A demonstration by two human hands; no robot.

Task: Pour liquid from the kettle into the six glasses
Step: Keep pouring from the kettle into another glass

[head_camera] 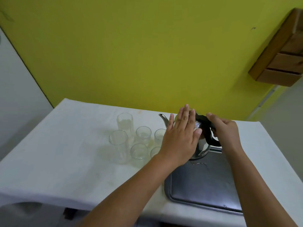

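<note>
Here the steel kettle (202, 145) stands at the far edge of a metal tray (205, 185) on the white-covered bench (65, 145). The right hand (224, 130) is wrapped around its black handle (208, 133); the left hand (182, 133) lies flat, fingers spread, over its lid. Six glasses (139, 140) cluster just left of the kettle.

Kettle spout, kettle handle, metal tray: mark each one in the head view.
kettle spout (164, 119), head view, on the curved neck just below the tip.
kettle handle (209, 136), head view, on the black grip below the right hand.
metal tray (201, 182), head view, on its bare flat floor.
</note>
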